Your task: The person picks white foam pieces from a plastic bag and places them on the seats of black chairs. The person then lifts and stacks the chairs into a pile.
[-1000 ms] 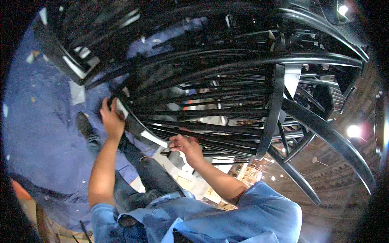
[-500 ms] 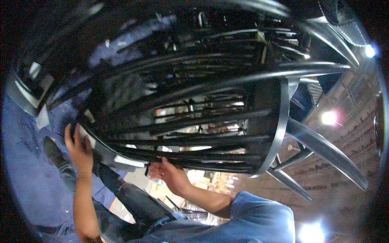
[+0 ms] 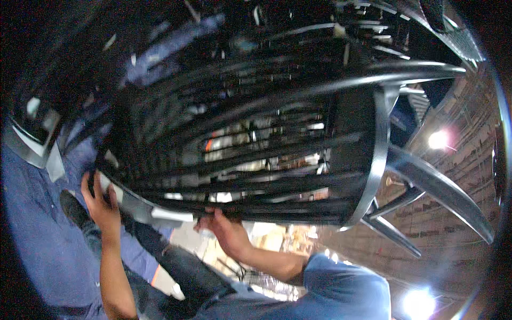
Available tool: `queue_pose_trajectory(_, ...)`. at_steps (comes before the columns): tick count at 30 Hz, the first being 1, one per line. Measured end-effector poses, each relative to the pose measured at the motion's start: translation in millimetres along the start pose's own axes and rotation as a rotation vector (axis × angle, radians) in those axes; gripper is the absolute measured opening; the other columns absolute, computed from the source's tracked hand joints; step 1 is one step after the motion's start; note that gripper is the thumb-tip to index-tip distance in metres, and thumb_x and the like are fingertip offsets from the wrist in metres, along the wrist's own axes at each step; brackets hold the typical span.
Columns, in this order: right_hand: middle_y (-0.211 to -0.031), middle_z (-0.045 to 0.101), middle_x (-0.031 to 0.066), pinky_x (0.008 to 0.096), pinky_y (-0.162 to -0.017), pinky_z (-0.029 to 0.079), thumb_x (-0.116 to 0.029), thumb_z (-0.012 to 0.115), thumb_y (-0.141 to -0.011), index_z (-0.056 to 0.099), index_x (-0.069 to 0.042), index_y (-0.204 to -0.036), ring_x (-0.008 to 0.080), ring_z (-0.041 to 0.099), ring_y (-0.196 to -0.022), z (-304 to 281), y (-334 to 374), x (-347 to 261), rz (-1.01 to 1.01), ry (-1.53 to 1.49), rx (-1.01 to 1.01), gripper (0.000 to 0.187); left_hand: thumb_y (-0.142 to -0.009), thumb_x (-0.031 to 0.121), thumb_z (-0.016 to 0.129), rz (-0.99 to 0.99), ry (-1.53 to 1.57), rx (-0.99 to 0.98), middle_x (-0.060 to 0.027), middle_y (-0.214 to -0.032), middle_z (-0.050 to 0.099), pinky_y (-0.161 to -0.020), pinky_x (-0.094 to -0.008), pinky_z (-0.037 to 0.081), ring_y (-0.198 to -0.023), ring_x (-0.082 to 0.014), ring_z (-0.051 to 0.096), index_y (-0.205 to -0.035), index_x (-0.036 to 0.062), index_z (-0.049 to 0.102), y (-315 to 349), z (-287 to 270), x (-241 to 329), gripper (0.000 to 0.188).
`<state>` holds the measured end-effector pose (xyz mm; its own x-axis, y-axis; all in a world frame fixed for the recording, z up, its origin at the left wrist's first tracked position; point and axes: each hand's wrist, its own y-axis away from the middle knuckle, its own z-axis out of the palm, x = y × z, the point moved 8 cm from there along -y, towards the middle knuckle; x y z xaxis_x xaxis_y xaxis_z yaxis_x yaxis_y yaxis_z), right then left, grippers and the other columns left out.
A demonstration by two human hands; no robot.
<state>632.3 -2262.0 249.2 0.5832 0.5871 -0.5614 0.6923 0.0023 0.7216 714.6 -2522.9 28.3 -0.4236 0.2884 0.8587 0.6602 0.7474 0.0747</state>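
Note:
A black spindle-back chair (image 3: 379,160) lies sideways across the middle, its back rail to the left and its legs to the right. My left hand (image 3: 104,210) is at the rail's left end, fingers and thumb curled about its edge beside a pale patch. My right hand (image 3: 230,234) holds the chair's near edge by the outermost spindle, with some fingertips hidden behind it. A white strip (image 3: 172,215) sits on the rail between my hands.
More dark chair parts (image 3: 373,40) crowd the far side. One chair leg (image 3: 442,194) juts out right. Blue cloth (image 3: 40,229) spreads at the left, near a dark shoe (image 3: 72,208). Bright lamps (image 3: 438,140) shine at the right before a ribbed brownish surface (image 3: 464,160).
My right hand has risen to the chair's near edge and closed on it. My left hand is slightly lower in view. The chair's seat and legs appear shifted a little to the right.

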Motion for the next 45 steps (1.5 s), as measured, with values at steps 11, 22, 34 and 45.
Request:
queue_pose_trajectory(11,-0.091,0.063,0.0105,0.0529,-0.106,0.043,-0.023,0.047,-0.108,0.055,-0.001,-0.125,0.0324,0.065,-0.103,1,-1,-4,-0.075,-0.056,-0.007,0.029,-0.09,0.008,0.067,-0.08,0.033,-0.002,-0.0211,-0.145,0.046,-0.103,-0.0455,0.047,-0.128,-0.0426,0.051,-0.137,0.0097,0.058,-5,-9,5,0.048)
queue_pose_trajectory(22,-0.082,0.055,0.0069,0.0508,-0.104,0.042,-0.02,0.045,-0.108,0.057,-0.002,-0.123,0.0319,0.063,-0.099,6,5,-18,-0.089,-0.076,0.004,0.026,-0.086,0.006,0.069,-0.089,0.034,0.013,-0.0182,-0.139,0.05,-0.098,-0.0462,0.05,-0.122,-0.0424,0.055,-0.132,0.0098,0.059,-9,-12,8,0.047)
queue_pose_trajectory(34,-0.09,0.061,0.0101,0.0499,-0.105,0.042,-0.027,0.043,-0.109,0.058,-0.001,-0.12,0.0322,0.063,-0.102,0,1,0,-0.063,-0.032,-0.021,0.032,-0.087,0.005,0.069,-0.116,0.158,0.032,-0.0179,-0.133,0.053,-0.095,-0.0449,0.051,-0.118,-0.0399,0.058,-0.129,0.0088,0.061,-13,-19,7,0.042)
queue_pose_trajectory(45,-0.095,0.065,0.0144,0.0468,-0.1,0.044,-0.049,0.035,-0.109,0.064,0.001,-0.095,0.031,0.062,-0.103,9,6,-11,0.12,-0.249,-0.001,0.059,-0.079,0.004,0.076,-0.148,0.233,0.032,-0.0158,-0.128,0.055,-0.098,-0.043,0.049,-0.119,-0.0386,0.057,-0.125,0.0101,0.063,-15,-28,8,0.048)
